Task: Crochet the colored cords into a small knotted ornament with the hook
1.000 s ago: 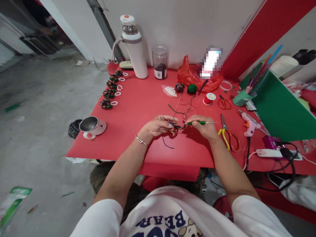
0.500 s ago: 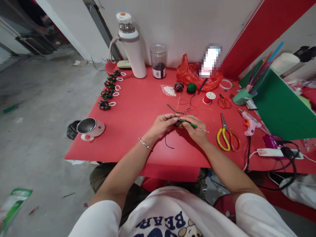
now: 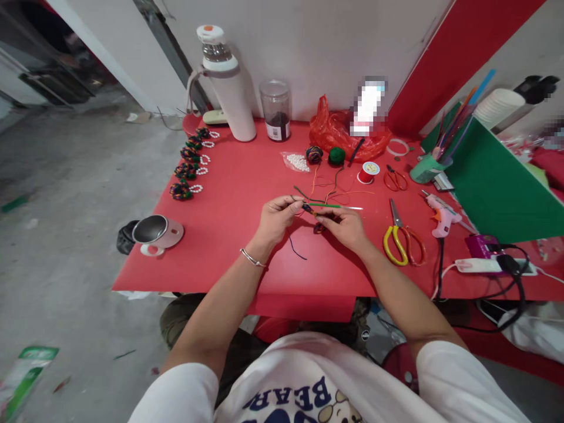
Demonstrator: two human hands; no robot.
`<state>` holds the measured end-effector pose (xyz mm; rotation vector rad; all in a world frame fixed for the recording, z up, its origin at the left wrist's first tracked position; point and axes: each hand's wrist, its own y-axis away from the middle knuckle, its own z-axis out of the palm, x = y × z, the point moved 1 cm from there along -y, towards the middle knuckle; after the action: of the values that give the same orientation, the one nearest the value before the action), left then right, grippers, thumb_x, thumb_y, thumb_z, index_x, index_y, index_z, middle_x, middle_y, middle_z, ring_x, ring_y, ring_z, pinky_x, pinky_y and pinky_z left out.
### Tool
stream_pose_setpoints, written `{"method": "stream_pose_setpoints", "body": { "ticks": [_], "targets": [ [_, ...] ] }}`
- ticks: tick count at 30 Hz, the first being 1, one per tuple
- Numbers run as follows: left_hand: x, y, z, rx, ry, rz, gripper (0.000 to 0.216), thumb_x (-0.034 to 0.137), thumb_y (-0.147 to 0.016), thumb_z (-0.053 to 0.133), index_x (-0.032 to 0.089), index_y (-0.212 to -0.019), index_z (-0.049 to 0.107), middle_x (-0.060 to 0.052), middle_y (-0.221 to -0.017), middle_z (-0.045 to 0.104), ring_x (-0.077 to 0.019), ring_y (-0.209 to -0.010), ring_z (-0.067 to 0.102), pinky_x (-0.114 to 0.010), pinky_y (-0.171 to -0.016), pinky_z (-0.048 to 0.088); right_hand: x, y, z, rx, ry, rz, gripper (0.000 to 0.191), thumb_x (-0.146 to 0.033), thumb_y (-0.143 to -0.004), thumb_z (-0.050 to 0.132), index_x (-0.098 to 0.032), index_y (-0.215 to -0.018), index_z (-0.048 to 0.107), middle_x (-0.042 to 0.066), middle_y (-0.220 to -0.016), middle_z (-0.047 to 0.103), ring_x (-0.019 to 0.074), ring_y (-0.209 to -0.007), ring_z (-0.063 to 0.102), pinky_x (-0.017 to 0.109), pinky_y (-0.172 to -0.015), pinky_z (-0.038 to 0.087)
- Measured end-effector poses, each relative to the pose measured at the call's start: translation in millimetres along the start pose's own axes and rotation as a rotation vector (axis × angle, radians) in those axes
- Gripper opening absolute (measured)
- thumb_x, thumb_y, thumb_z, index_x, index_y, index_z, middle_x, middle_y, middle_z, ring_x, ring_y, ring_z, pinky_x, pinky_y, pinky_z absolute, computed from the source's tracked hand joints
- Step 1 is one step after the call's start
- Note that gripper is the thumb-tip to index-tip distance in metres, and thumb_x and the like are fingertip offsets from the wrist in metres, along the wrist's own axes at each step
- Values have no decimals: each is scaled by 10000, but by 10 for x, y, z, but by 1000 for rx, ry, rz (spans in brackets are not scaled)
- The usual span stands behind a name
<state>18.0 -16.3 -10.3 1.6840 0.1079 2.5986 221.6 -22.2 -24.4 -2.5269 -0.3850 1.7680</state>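
Note:
Between my hands is a small crocheted piece [image 3: 319, 228] of dark multicoloured yarn, partly hidden by fingers. My left hand [image 3: 277, 221] is closed, pinching its left end between thumb and fingers. At the other side my right hand [image 3: 346, 228] grips the piece, fingers curled. Just beyond the fingertips, a green-handled crochet hook [image 3: 330, 205] lies on the table, its metal shaft to the right. A dark loose yarn end [image 3: 296, 249] hangs below my left hand. Orange and green strands run back to a multicoloured yarn ball [image 3: 314, 154] and a green yarn ball [image 3: 336, 156].
Several finished yarn pieces with bead loops [image 3: 181, 190] line the left edge near a mug [image 3: 157, 235]. Behind stand a white bottle [image 3: 229, 100] and a jar [image 3: 275, 111]. Scissors [image 3: 399, 238], a glue gun [image 3: 443, 214], red thread [image 3: 368, 173] and bagged beads [image 3: 297, 162] lie around.
The crochet hook has left my right hand and now lies on the table. My hands now both hold the crocheted piece, stretched between them. The view has shifted slightly.

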Motion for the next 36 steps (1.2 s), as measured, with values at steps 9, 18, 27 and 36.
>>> {"method": "stream_pose_setpoints", "body": {
  "ticks": [9, 18, 27, 36],
  "targets": [
    [-67, -56, 28, 89, 61, -167, 324, 311, -626, 971, 155, -810, 755, 96, -453, 447, -16, -366, 224, -211, -374, 118, 74, -72, -409, 193, 820, -225, 281, -146, -926, 652, -268, -1091, 845, 94, -1036, 824, 299, -1004, 587, 454, -863, 505],
    [-114, -74, 4, 70, 122, -123, 368, 312, -578, 990, 152, -825, 769, 88, -473, 482, -15, -371, 244, -203, -367, 136, 147, -53, -769, 397, 912, 36, 368, -189, -937, 603, -195, -1254, 791, 156, -1159, 782, 322, -996, 612, 476, -881, 509],
    [-183, -66, 15, 15, 52, -129, 428, 401, -583, 997, 147, -867, 801, 38, -544, 590, -30, -402, 359, -204, -417, 295, -17, -122, -264, 23, -156, 101, 461, -412, -760, 828, -271, -1168, 664, 76, -1269, 721, 246, -1042, 712, 372, -775, 640],
    [-158, -36, 19, -134, -33, -24, 315, 355, -638, 975, 143, -825, 837, -99, -819, 784, -160, -717, 666, -295, -662, 516, -102, -227, 153, -115, -529, 327, 554, -731, -737, 786, -213, -705, 591, -24, -550, 623, 120, -417, 558, 230, -365, 461]
  ]
}}
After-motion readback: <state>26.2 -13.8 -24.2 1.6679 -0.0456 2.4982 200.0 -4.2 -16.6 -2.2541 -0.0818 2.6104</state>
